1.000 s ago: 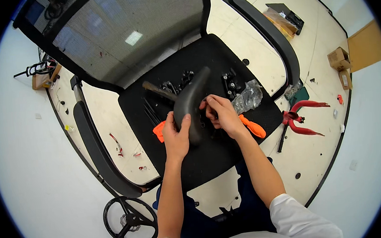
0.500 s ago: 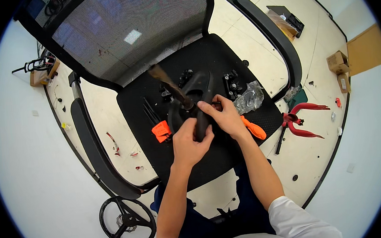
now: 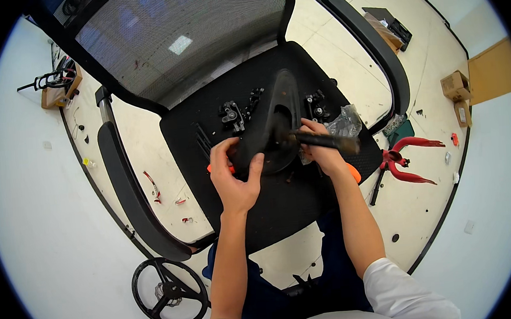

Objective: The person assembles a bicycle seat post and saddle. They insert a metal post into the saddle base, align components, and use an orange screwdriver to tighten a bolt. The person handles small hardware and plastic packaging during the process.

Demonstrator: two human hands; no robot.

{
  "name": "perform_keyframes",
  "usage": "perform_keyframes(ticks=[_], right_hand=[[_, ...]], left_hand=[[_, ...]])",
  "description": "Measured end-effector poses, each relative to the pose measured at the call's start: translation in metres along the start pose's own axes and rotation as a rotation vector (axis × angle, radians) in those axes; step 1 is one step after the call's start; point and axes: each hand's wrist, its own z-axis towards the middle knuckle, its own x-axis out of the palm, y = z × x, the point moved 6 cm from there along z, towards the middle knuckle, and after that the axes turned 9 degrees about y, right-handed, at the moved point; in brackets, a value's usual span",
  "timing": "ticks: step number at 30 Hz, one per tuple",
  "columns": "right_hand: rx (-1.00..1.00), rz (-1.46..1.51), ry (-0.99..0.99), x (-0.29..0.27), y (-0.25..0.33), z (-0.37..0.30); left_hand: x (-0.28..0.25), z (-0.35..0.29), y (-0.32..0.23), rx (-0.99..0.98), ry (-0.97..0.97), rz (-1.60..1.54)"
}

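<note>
One saddle (image 3: 260,135) is between the two hands, underside showing. The left hand (image 3: 235,181) grasps its lower left edge. The right hand (image 3: 326,154) is at its right side, but one post (image 3: 331,142), jutting rightward from the saddle, partly covers it, so its hold cannot be told. Two orange pieces (image 3: 355,173) flank the saddle; one red fork (image 3: 395,157) lies well to its right.
</note>
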Motion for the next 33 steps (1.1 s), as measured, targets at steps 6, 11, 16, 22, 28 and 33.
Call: perform_keyframes(ticks=[6, 11, 16, 22, 28, 33], right_hand=[[-0.019, 0.060, -0.059, 0.002, -0.008, 0.002], [0.028, -0.006, -0.016, 0.011, 0.000, 0.001], [-0.055, 0.034, -0.047, 0.017, 0.024, -0.009], [-0.456, -0.271, -0.234, -0.001, 0.042, -0.013], [-0.482, -0.527, -0.043, 0.007, 0.040, -0.016], [-0.460, -0.779, 0.031, 0.010, 0.034, -0.016]], left_hand=[[0.013, 0.000, -0.002, -0.117, 0.210, -0.081], [0.018, -0.001, 0.025, -0.404, 0.240, -0.247], [0.012, 0.001, 0.042, -0.422, 0.242, -0.494], [0.012, 0.002, 0.028, -0.376, 0.266, -0.367], [0.021, -0.001, 0.024, -0.303, 0.370, -0.236], [0.027, -0.003, 0.021, -0.316, 0.444, -0.184]])
